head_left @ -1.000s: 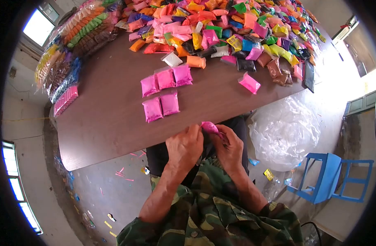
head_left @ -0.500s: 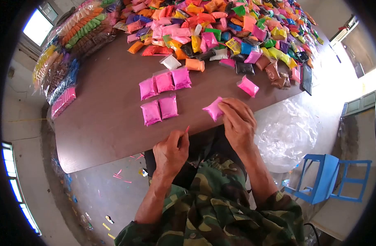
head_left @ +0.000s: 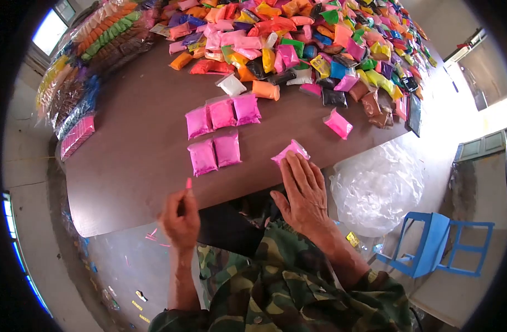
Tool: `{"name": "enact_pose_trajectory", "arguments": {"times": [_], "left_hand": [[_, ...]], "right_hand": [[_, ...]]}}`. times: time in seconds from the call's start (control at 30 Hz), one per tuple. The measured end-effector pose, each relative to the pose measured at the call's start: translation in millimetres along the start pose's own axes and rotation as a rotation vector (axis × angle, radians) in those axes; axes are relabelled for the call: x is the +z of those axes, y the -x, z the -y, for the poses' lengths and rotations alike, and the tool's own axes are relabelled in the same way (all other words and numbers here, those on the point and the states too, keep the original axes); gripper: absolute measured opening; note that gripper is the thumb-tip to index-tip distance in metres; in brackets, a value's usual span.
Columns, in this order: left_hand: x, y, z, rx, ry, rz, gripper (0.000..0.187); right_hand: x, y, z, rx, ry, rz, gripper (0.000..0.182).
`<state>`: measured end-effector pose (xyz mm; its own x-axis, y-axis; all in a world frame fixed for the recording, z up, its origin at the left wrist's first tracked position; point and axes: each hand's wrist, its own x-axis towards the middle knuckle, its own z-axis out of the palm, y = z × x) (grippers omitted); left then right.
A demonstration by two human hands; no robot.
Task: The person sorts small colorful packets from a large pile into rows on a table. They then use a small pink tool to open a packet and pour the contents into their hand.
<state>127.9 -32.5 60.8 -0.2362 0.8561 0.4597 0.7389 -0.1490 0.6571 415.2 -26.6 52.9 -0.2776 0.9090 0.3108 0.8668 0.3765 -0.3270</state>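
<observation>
My right hand (head_left: pixel 304 193) lies with its fingers stretched out over a small pink packet (head_left: pixel 291 149) near the table's front edge, the fingertips on its lower side. Pinched in my left hand (head_left: pixel 180 216) is a thin pink strip (head_left: pixel 189 182), sticking up above the fingers; the hand is a little blurred. Between the hands and further back, several pink packets stand in two rows, with one packet (head_left: pixel 227 148) at the right of the nearer row and another (head_left: pixel 247 109) at the right of the farther row. A separate pink packet (head_left: pixel 338 124) rests to the right.
A large heap of coloured packets (head_left: pixel 298 33) covers the back of the brown table (head_left: pixel 137 138). Bundled packets in clear plastic (head_left: pixel 76 94) stand at the left. A clear plastic bag (head_left: pixel 378 188) and a blue stool (head_left: pixel 430 243) are at the right. Pink strips litter the floor.
My right hand has gone from pinching the pink packet in the air to lying flat on it at the table. My left hand has moved left with the pink strip.
</observation>
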Motion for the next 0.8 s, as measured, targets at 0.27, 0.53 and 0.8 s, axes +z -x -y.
{"name": "enact_pose_trajectory", "arguments": {"times": [0.27,0.53,0.8], "left_hand": [[-22,-28,52,-0.132,-0.088,-0.165,0.017],[-15,-36,79,-0.211,-0.007,-0.219,0.015],[-15,-34,74,-0.113,-0.002,-0.239,0.013]], "right_hand": [[8,-6,-2,-0.008,-0.024,0.007,0.072],[11,-3,-4,-0.011,0.013,-0.034,0.068],[1,-9,5,0.024,-0.036,-0.122,0.064]]}}
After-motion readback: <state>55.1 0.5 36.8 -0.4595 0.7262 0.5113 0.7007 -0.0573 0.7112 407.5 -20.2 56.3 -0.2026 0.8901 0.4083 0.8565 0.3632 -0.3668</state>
